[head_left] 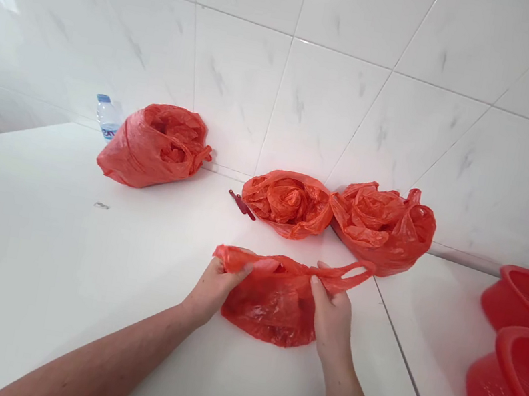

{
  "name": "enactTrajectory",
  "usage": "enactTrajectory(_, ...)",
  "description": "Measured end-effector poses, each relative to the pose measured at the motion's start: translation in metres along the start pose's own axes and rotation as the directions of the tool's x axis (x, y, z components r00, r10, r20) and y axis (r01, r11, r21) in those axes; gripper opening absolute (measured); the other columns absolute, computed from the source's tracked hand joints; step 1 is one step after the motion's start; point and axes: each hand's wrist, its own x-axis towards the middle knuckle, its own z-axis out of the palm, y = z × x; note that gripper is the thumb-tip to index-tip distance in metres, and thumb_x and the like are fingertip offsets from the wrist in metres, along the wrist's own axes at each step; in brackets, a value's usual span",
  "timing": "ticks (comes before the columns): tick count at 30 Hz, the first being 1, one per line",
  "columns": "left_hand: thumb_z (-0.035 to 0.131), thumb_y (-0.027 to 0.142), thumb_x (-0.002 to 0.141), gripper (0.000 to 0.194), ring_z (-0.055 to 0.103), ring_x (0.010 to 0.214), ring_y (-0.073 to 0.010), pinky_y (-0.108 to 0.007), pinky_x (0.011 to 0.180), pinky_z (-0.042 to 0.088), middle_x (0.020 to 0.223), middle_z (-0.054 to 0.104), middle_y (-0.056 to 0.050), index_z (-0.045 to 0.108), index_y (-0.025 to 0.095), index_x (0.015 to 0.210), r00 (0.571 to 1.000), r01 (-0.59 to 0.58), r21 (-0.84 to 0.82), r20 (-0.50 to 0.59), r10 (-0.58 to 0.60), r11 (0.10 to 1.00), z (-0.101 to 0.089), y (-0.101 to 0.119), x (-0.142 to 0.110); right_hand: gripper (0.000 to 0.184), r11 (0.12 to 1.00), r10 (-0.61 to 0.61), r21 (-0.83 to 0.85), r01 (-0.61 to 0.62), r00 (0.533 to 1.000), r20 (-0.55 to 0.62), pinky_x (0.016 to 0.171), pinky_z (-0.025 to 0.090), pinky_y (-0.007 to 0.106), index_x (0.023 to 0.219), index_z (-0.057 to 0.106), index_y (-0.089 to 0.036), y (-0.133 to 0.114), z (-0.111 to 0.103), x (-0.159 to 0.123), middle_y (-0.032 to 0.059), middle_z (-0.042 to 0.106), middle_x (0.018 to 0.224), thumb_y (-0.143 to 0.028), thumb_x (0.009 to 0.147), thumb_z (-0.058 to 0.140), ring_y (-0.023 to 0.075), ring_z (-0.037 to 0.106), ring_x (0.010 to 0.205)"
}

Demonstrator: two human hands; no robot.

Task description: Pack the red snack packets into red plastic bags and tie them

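Note:
A thin red plastic bag is stretched between my two hands, just above the white table. My left hand pinches its top edge at the left, thumb in front. On the other side my right hand grips the top edge, and a looped handle sticks out past it to the right. Both sets of fingers are partly hidden behind the plastic. What lies inside the bag cannot be made out. Behind it sit a bunched red bag and a fuller red bag, touching each other.
Another red bag rests by the tiled wall, with a plastic bottle behind it. Dark red slim tools lie beside the middle bag. Two red plastic baskets stand at the right, past a seam in the table.

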Motion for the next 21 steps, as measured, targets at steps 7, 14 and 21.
enactTrajectory(7, 0.059, 0.039, 0.082, 0.023, 0.064, 0.071, -0.0161, -0.027, 0.069, 0.050, 0.079, 0.070, -0.001, 0.062, 0.017, 0.083, 0.998, -0.042, -0.102, -0.061, 0.036, 0.994, -0.005, -0.009, 0.008, 0.054, 0.998, -0.054, -0.035, 0.051, 0.995, -0.083, 0.082, 0.050, 0.035, 0.124, 0.049, -0.027, -0.005, -0.008, 0.005, 0.0050, 0.056, 0.127, -0.020, 0.071, 0.053, 0.0236, 0.057, 0.109)
enactTrajectory(14, 0.065, 0.032, 0.077, 0.018, 0.064, 0.075, -0.0167, -0.029, 0.073, 0.050, 0.083, 0.069, -0.001, 0.062, 0.018, 0.088, 0.998, -0.034, -0.106, -0.054, 0.028, 0.994, -0.005, -0.007, 0.009, 0.065, 0.642, -0.760, -0.479, 0.599, 0.578, -0.296, 0.096, 0.040, 0.051, 0.131, 0.041, -0.020, -0.027, -0.007, -0.026, 0.0152, 0.045, 0.129, -0.031, 0.071, 0.065, 0.0322, 0.045, 0.119)
enactTrajectory(21, 0.068, 0.031, 0.075, 0.019, 0.065, 0.079, -0.0178, -0.031, 0.075, 0.051, 0.085, 0.069, -0.002, 0.062, 0.018, 0.089, 0.998, -0.050, -0.163, -0.034, 0.045, 0.985, -0.004, -0.007, 0.007, 0.031, 0.433, -0.732, -0.421, 0.798, 0.583, 0.353, 0.087, 0.048, 0.039, 0.112, 0.056, -0.025, -0.025, 0.009, -0.035, 0.0063, 0.065, 0.104, -0.013, 0.087, 0.043, 0.0218, 0.060, 0.100)
